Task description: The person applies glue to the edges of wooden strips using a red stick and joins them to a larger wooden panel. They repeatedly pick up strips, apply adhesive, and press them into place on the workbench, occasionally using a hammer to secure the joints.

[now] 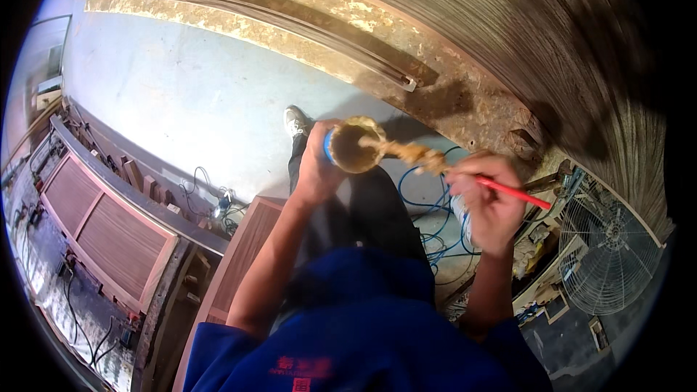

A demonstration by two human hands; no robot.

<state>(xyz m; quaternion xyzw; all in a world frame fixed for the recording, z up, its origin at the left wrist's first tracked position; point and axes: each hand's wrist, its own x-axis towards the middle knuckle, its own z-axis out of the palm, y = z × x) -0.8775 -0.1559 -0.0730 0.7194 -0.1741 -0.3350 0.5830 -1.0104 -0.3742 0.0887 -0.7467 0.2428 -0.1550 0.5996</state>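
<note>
My left hand [319, 167] is wrapped round a round open can [335, 147] with a blue outside and a tan, crusted rim. Its inside looks brownish; how much is in it I cannot tell. Closed round a red-handled brush [514, 192], my right hand [491, 207] is to the right of the can. The brush's shaft is caked with lumpy tan stuff and slants to the can's mouth, its pale tip over or just inside the opening. Bristles cannot be made out, and the right hand is slightly blurred.
Ahead stands a worn, stained bench edge [465, 112] with a long dark strip [290, 18] and a large wood-grain panel [494, 22]. Blue hose [428, 203] loops on the floor by my feet. A wire-guarded fan [610, 247] is at right, framed panels [109, 232] at left.
</note>
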